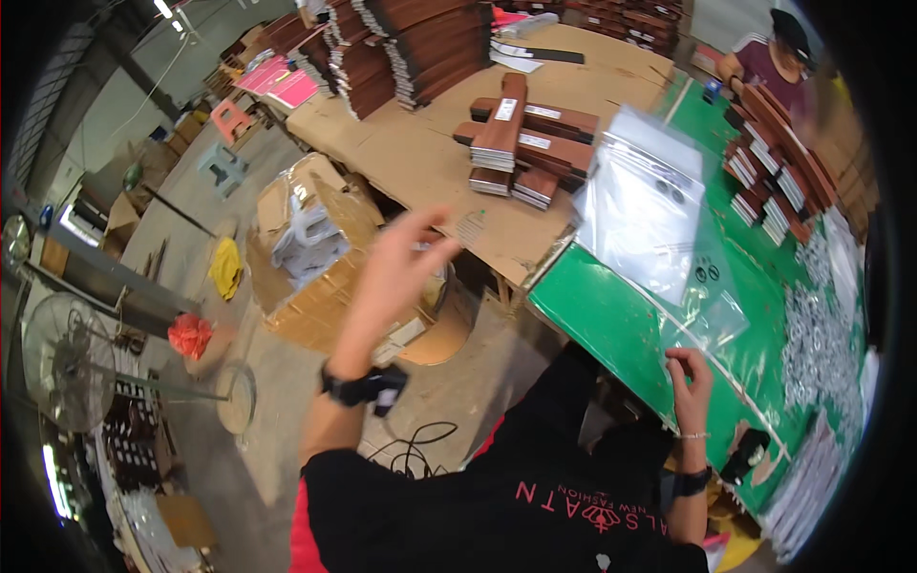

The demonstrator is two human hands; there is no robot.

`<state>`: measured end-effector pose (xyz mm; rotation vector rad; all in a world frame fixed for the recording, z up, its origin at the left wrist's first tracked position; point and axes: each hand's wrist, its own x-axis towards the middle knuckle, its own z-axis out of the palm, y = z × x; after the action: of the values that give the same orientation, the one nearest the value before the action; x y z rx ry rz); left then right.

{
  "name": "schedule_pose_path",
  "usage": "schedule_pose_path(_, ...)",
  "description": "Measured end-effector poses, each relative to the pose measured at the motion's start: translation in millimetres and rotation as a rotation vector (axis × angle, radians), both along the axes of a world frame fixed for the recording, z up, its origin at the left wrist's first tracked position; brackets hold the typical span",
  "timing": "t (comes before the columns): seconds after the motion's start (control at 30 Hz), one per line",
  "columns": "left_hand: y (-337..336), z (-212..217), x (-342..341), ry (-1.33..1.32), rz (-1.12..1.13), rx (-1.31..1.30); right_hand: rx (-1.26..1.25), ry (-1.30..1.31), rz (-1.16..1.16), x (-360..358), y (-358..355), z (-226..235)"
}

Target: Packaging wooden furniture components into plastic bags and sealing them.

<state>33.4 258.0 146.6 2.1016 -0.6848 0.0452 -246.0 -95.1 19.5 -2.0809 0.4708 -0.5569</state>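
My left hand (406, 263) is raised over the near edge of the cardboard-covered table, thumb and fingers apart, a black watch on its wrist. Just beyond its fingertips is a small clear piece with printing (470, 227), too small to name. My right hand (690, 387) is at the near edge of the green table, its fingers loosely bent and nothing visible in them. Close to its fingertips lies an empty clear plastic bag (714, 320). Farther back, a stack of clear plastic bags (642, 215) spans the green surface.
Labelled brown wooden pieces (535, 143) are stacked on the cardboard-covered table (411, 143), with taller stacks (420, 53) behind. Metal parts (817, 334) cover the green table's (597, 301) right side. Another person (778, 72) is across it, by more wooden pieces. An open carton (320, 248) stands left.
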Motion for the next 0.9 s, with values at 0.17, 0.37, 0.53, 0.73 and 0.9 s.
schedule_pose_path(0.17, 144.9, 101.6, 25.0, 0.044, 0.431, 0.412, 0.221, 0.014, 0.095, 30.2, 14.7, -2.9)
schedule_pose_path(0.37, 172.6, 70.3, 95.2, 0.950, 0.009, 0.864, 0.178, -0.028, 0.193, 53.1, 28.8, 0.9)
schedule_pose_path(0.53, 168.2, -8.2, 140.4, 1.278, -0.221, 0.785, 0.226, -0.043, 0.171, 59.2, 36.0, -6.2)
schedule_pose_path(0.73, 156.6, -22.8, 155.1, 1.016, -0.072, 0.988, 0.299, -0.040, 0.124, 58.0, 42.1, -13.8)
schedule_pose_path(0.9, 175.7, 19.8, 152.5, 0.900, -0.106, 0.680, 0.227, 0.053, 0.197, 64.8, 41.8, -7.4)
